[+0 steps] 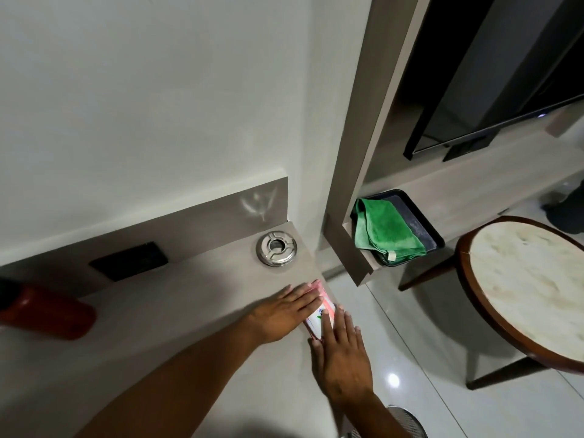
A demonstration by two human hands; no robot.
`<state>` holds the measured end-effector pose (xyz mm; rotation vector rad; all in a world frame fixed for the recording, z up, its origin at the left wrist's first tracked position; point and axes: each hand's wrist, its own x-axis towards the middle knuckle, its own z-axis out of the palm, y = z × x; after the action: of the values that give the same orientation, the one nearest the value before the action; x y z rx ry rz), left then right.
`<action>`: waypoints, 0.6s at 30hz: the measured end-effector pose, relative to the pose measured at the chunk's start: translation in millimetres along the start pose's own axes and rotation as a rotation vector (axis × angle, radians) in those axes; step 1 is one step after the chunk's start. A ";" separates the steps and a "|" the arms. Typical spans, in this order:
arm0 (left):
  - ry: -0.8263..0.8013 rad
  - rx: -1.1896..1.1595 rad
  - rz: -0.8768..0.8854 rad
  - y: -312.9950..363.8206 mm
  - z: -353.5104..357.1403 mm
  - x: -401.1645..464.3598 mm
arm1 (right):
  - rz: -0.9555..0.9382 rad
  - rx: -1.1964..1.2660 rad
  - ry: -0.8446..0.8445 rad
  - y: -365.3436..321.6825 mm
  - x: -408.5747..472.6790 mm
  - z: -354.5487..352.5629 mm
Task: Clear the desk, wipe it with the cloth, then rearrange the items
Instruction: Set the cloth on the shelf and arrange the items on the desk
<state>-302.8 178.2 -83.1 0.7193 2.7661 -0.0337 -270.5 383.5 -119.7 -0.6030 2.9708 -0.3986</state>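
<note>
1. Right hand [343, 358] is laid flat, fingers together, against the outer edge of a small pink-white packet [319, 317] at the bench [189, 311] corner.
2. Left hand [284, 311] is pressed flat on the packet's inner side, fingers together; nothing is clamped.
3. Packet is judged light, thin and slippery; best pinched by its long edges.
4. Metal ashtray [276, 248] is seen behind it.
5. Green cloth [387, 230] is left folded in a black tray [433, 235], well apart.

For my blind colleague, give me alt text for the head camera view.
Both hands, left hand and right hand, press flat on a pink-edged card at the grey desk corner, near a metal ashtray. A green cloth lies in a black tray beyond.
</note>
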 end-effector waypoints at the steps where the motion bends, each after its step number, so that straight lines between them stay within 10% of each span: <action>1: 0.005 0.008 -0.008 0.8 -0.2 1.6 | -0.003 -0.009 -0.006 2.0 1.2 0.2; 18: 0.033 0.008 -0.145 -0.2 -4.7 -21.8 | 0.103 -0.043 -0.142 -25.9 -2.2 -19.0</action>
<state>-286.0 168.1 -72.6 0.5247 2.8461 -0.0624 -261.4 365.8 -94.3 -0.4589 2.8654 -0.2722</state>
